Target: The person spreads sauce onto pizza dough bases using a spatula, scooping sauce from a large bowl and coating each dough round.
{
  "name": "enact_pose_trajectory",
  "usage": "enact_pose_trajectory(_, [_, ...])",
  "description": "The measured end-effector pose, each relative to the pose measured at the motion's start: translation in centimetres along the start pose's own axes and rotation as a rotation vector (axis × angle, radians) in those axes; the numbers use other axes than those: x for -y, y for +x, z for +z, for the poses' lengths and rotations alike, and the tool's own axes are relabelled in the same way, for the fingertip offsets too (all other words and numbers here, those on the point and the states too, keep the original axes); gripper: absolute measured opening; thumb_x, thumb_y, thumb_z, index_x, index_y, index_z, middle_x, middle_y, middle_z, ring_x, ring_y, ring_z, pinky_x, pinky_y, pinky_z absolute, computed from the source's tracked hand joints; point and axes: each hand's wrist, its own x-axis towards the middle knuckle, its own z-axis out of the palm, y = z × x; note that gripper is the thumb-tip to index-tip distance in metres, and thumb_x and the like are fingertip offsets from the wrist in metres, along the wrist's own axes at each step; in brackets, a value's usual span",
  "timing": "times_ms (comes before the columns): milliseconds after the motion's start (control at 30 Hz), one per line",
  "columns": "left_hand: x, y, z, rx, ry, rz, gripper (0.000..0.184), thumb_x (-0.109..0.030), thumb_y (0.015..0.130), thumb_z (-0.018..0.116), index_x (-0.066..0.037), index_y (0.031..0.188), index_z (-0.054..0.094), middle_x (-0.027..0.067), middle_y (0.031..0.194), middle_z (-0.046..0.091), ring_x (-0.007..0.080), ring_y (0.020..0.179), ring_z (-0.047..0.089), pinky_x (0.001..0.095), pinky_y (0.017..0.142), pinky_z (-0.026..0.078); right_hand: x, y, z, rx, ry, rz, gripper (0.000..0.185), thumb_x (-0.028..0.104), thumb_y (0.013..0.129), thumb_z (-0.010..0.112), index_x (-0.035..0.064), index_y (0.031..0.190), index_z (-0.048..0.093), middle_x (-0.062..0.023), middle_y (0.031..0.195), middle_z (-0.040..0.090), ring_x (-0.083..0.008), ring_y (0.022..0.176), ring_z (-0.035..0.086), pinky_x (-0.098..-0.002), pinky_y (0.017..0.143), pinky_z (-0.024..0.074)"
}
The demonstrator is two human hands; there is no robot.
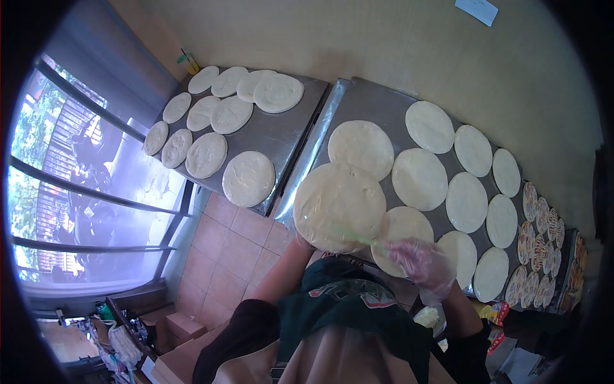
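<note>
A large round dough base [339,203] is raised off the table, nearer to me than the others. My left hand [303,242] holds it from below at its near left edge, most of the fingers hidden under the dough. In a clear plastic glove, my right hand [421,264] is closed around a thin pale green tool [359,237]. The tool reaches across the lower part of the raised base. Its far end is smeared by motion, so I cannot tell whether it is a brush or a spreader. Below my right wrist, a container holds a white creamy mass [427,317].
More dough bases [419,179] lie on the right metal table [384,96]. Others [231,115] lie on the left table [295,137]. Several topped rounds [531,249] stand at the far right. A yellow cup [190,63] sits by the wall; cardboard boxes [185,325] are on the floor.
</note>
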Motion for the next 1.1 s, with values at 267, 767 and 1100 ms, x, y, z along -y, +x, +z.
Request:
enact_pose_trajectory(267, [-0.4,-0.1,0.4,-0.025,-0.24,-0.063,0.072,-0.032,0.094,0.064,-0.01,0.153,0.03,0.0124,0.153,0.041,0.027,0.136,0.046,0.0469,0.109,0.044,2.0,0.1,-0.2,-0.325,-1.205,-0.31,0.043,0.012,0.087,0.069,0.027,0.127,0.065,-0.0066,0.085,0.058,-0.0225,0.067,0.061,-0.0354,0.056,0.051])
enact_pose_trajectory(767, [-0.4,-0.7,0.9,-0.031,-0.275,-0.089,0.064,-0.035,0.101,0.052,-0.01,0.154,0.029,0.0137,0.154,0.039,0.0283,0.136,0.047,0.0468,0.108,0.046,1.1,2.8,-1.7,-0.5,-0.934,-0.363,0.028,0.017,0.093,0.064,0.0196,0.121,0.067,-0.0077,0.08,0.062,-0.0249,0.065,0.063,-0.0375,0.055,0.0496])
enact_pose_trajectory(1100, [-0.9,-0.7,1.5,0.001,-0.335,-0.11,0.062,-0.033,0.101,0.051,-0.01,0.154,0.028,0.0136,0.154,0.039,0.0274,0.136,0.047,0.0454,0.109,0.044,3.5,3.3,-1.2,-0.426,-1.139,-0.355,0.026,0.023,0.096,0.06,0.026,0.12,0.066,-0.009,0.079,0.056,-0.0292,0.064,0.062,-0.0439,0.057,0.0491])
